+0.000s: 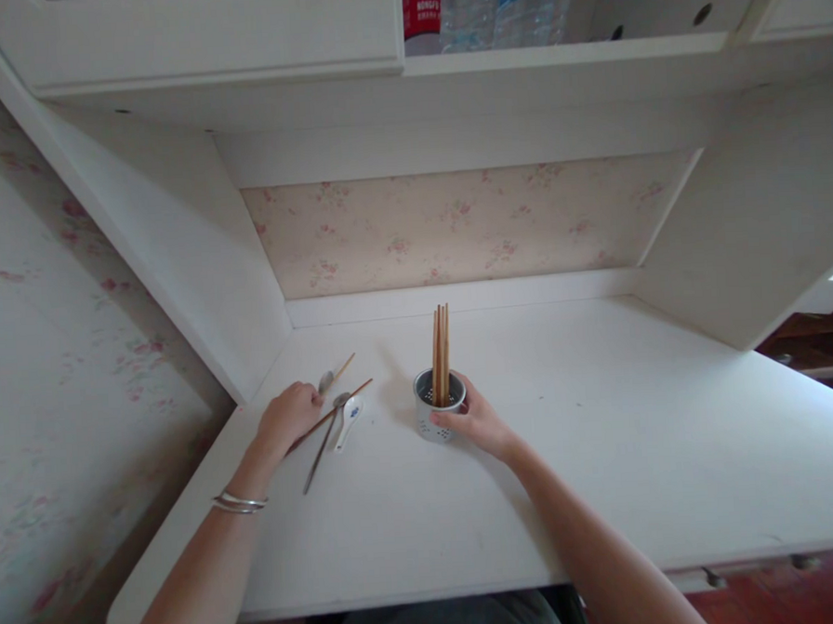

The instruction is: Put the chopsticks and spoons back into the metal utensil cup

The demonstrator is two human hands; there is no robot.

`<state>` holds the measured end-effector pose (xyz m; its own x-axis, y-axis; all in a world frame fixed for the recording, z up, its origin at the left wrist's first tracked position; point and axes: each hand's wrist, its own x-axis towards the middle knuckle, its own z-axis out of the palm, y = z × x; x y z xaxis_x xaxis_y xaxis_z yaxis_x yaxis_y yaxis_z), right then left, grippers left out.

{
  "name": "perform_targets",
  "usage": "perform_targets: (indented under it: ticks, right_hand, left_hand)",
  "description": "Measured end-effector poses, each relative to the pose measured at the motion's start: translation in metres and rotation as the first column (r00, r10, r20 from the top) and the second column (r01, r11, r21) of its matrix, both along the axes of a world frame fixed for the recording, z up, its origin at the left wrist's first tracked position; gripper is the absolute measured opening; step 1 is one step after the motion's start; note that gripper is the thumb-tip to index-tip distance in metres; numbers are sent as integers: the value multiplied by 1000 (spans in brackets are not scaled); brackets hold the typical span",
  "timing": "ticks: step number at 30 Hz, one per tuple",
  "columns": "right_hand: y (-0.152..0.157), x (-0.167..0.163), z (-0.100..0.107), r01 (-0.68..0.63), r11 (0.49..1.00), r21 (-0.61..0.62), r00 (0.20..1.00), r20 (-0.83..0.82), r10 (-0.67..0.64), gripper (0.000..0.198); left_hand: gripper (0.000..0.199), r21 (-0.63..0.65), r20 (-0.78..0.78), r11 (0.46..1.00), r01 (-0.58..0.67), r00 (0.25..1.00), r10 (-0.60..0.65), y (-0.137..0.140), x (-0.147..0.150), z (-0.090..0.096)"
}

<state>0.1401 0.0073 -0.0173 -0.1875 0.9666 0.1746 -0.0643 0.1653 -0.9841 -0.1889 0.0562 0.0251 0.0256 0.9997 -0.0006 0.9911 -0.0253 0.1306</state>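
My right hand (479, 422) is wrapped around the side of a perforated metal utensil holder (435, 428) standing on the white desk. Several wooden chopsticks (440, 357) stand upright in the holder. To the left, my left hand (293, 417) is closed, its fingertips down by a metal spoon bowl (326, 383) and a light chopstick (345, 365); what the fingers grip is hidden. A brown chopstick (359, 388) runs from beneath that hand across a long-handled metal spoon (319, 460). Beside these lies a white ceramic spoon (352, 412) with a blue mark.
The desk (604, 432) is enclosed by a white side panel (174, 213) at left and another panel (739, 211) at right. Overhead, a shelf (563, 56) holds plastic bottles (471, 11) and a red package (421, 9). Flowered wallpaper (454, 226) covers the back.
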Motion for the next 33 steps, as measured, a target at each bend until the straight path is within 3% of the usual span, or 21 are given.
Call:
perform_targets:
  ticks: [5,8,11,14,16,18,26,33]
  right_hand:
    - [1,1,-3,-20,1000,8,1000,-16,20,75]
    - [1,1,-2,-17,1000,13,1000,-3,17,76]
    - [0,1,-1,-8,1000,14,1000,13,8,76]
    - [-1,0,1,-9,999,37,1000,17,8,75]
    - [-2,-1,3,-12,999,43,1000,14,11,73]
    - [-3,-1,4,-24,999,42,1000,2,24,72]
    - [-1,2,2,-29,997,77,999,32,27,74]
    - [-2,2,4,-20,996,81,999,51,16,78]
  left_hand:
    - [28,213,176,976,38,981,-77,-6,17,42]
    - [25,340,450,938,67,864,-225,-14,45,70]
    - [29,409,757,910,63,534,-377,-19,83,90]
    - [30,466,874,884,29,141,-466,-16,121,96]
    - [29,495,868,868,45,15,-496,-10,142,91]
    - [31,500,865,863,72,6,-502,-2,157,79]
    - [31,306,925,947,100,204,-321,12,169,20]
    - [28,253,885,952,172,357,-300,3,168,10]
